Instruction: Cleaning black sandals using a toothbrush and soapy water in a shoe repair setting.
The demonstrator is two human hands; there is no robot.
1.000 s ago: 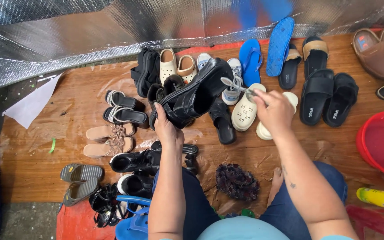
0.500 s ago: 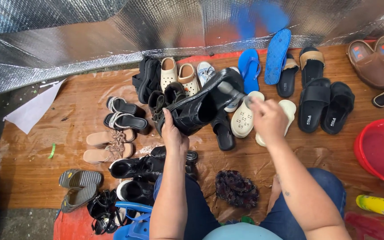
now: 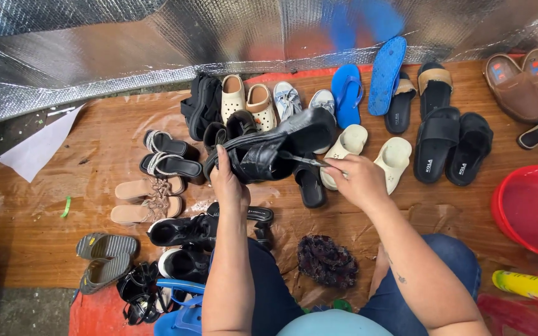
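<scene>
While gripped at the heel end by the closed left hand [image 3: 228,186], above the spread footwear, black shoe [image 3: 269,152] looks light, pliable; right hand [image 3: 356,180] pinched shut on thin metal tool [image 3: 303,160].

Shoes [image 3: 344,112] crowded around, foil wall [image 3: 126,43] behind
</scene>
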